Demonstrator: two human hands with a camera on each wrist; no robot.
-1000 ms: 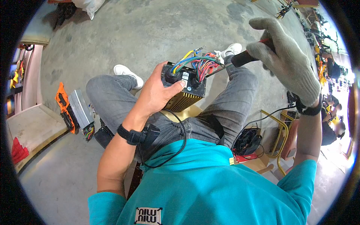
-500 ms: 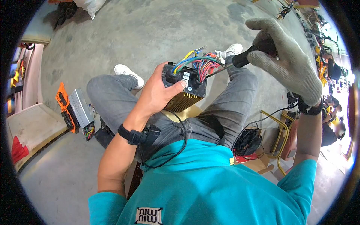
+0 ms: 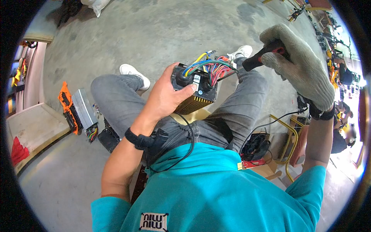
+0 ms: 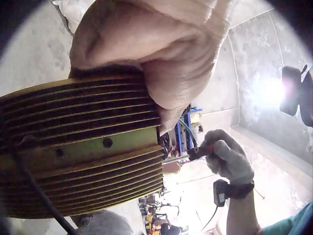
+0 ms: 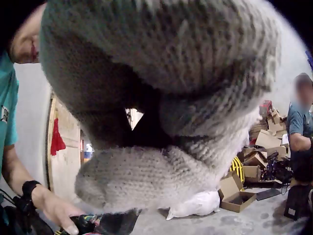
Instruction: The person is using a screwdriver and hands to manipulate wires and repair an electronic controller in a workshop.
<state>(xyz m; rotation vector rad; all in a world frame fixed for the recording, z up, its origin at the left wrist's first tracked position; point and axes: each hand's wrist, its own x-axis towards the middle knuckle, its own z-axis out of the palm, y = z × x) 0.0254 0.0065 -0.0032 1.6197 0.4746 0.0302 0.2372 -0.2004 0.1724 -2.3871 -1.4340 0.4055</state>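
In the head view my bare left hand grips a black finned controller box, thumb pressed on its end plate beside a white label. A bundle of coloured wires comes out of two black grommets in that plate. My right hand, in a knitted glove, holds a screwdriver by its black and red handle, index finger stretched along above it. The shaft points at the box's wired end; its tip is hidden behind the wires. Gold-edged fins fill the left wrist view, with the screwdriver beyond.
Left on the floor lie a silver finned box and an orange and black item, near a pale board with a red cloth. A black cable runs from the right wrist to a black bag beside a yellow-framed chair.
My right hand has turned slightly and shifted down and right, showing more of the screwdriver's red and black handle. The left hand and box have moved a little to the right.
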